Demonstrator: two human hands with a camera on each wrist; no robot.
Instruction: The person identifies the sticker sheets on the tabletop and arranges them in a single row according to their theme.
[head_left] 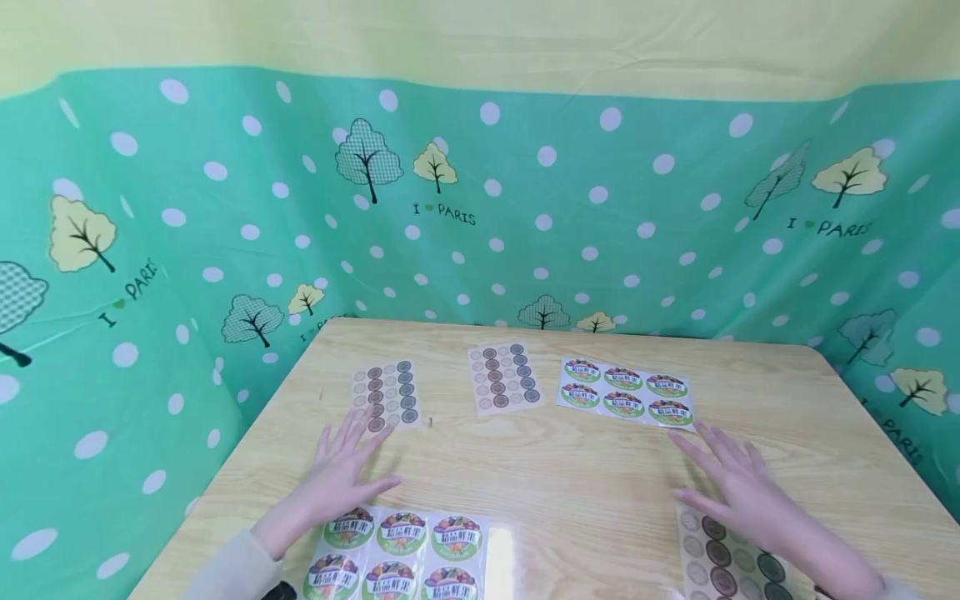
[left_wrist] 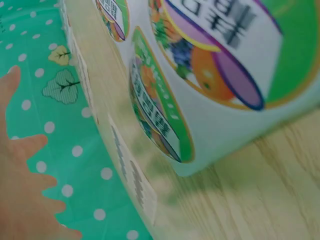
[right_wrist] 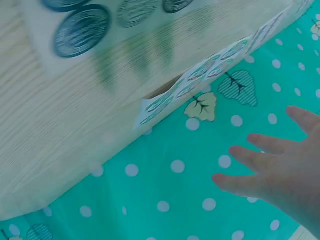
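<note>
My left hand (head_left: 335, 482) is spread over the table between a fruit-label sticker sheet (head_left: 429, 546) at the front and a small sheet of round brown and grey stickers (head_left: 390, 392) behind. On the other side my right hand (head_left: 738, 492) hangs with fingers apart, partly covering another round-sticker sheet (head_left: 722, 557) at the front right. Its fingertips reach toward a smaller fruit-label sheet (head_left: 626, 390). Neither hand holds anything. In the left wrist view the fruit labels (left_wrist: 220, 55) loom close beside the spread fingers (left_wrist: 25, 175). The right wrist view shows straight fingers (right_wrist: 250, 185) too.
Another round-sticker sheet (head_left: 506, 379) lies at the back middle of the wooden table (head_left: 570, 483). A green dotted cloth (head_left: 465, 192) with tree prints hangs behind the table and along its sides. Glare falls beside the front fruit-label sheet.
</note>
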